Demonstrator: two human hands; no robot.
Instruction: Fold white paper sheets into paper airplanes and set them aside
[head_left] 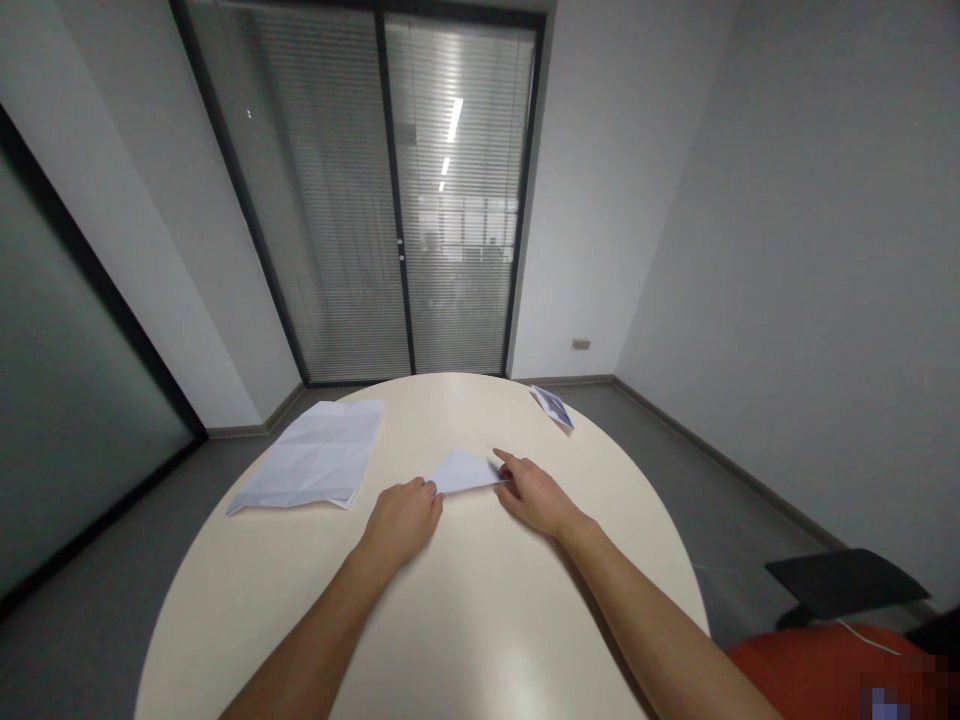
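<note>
Between my two hands lies a small folded sheet of white paper (pixel 463 474), peaked at its far side and straight along the near edge. My left hand (pixel 405 518) pinches its left corner, the fingers curled and pressed together. At the right corner, my right hand (pixel 531 492) grips the paper between thumb and curled fingers, with the index finger stretched out past it. Both hands rest low over the round cream table (pixel 465 620). My fingers partly hide the paper's two ends.
Creased white sheets (pixel 315 455) lie on the table's left side. A folded printed paper (pixel 553 408) sits near the far right edge. An orange-red chair (pixel 810 665) with a black armrest (pixel 847 582) stands at the lower right. Beyond the table are glass doors with blinds (pixel 465 300).
</note>
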